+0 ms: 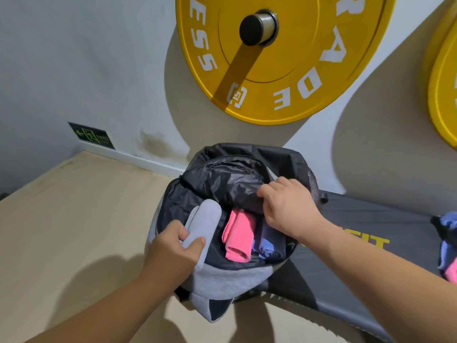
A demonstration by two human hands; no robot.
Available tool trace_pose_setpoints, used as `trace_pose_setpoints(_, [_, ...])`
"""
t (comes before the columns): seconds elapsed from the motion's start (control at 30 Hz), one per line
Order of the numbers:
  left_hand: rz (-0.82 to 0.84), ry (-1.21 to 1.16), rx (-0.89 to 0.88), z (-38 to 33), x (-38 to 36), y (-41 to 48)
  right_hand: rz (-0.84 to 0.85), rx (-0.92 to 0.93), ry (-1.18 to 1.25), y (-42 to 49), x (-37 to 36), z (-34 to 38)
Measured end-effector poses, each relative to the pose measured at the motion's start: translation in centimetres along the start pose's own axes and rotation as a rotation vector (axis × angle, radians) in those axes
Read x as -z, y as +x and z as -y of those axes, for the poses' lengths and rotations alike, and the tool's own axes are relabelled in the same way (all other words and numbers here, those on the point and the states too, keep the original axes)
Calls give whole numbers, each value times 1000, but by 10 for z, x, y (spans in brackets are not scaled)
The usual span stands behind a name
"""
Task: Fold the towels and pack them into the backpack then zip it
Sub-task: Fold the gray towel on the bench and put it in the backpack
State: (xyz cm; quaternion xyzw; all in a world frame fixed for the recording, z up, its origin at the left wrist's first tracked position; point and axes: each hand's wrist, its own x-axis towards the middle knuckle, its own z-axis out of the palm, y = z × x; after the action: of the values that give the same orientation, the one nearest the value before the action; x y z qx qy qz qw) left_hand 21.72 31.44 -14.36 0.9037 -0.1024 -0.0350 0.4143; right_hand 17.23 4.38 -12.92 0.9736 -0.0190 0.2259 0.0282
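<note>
A black and grey backpack (222, 280) stands open on the end of a black bench (358, 233). Inside it a folded pink towel (238, 236) sits upright beside a folded blue towel (268, 241). My left hand (176, 248) grips the grey padded handle (204, 219) at the near rim of the opening. My right hand (286, 206) grips the black lining flap (230, 179) at the far side, fingers curled over the fabric. More blue and pink towels (448, 246) lie at the right edge on the bench.
Two yellow weight plates (284, 58) hang on the white wall behind the backpack. A beige floor (74, 219) spreads to the left. A green exit sign (92, 136) sits low on the wall.
</note>
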Motion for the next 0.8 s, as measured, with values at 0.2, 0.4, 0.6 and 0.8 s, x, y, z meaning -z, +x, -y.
trace_pose_setpoints(0.2, [0, 111, -84, 7, -24, 26, 178, 45, -70, -11, -12, 1])
trace_pose_setpoints(0.4, [108, 81, -85, 4, -50, 43, 88, -252, 112, 5, -7, -6])
trace_pose_setpoints(0.6, [234, 64, -103, -19, -83, 69, -20, -398, 247, 16, -1, -8])
trace_pose_setpoints(0.8, [279, 158, -109, -16, -74, 67, 162, -274, 205, 5, -14, -9])
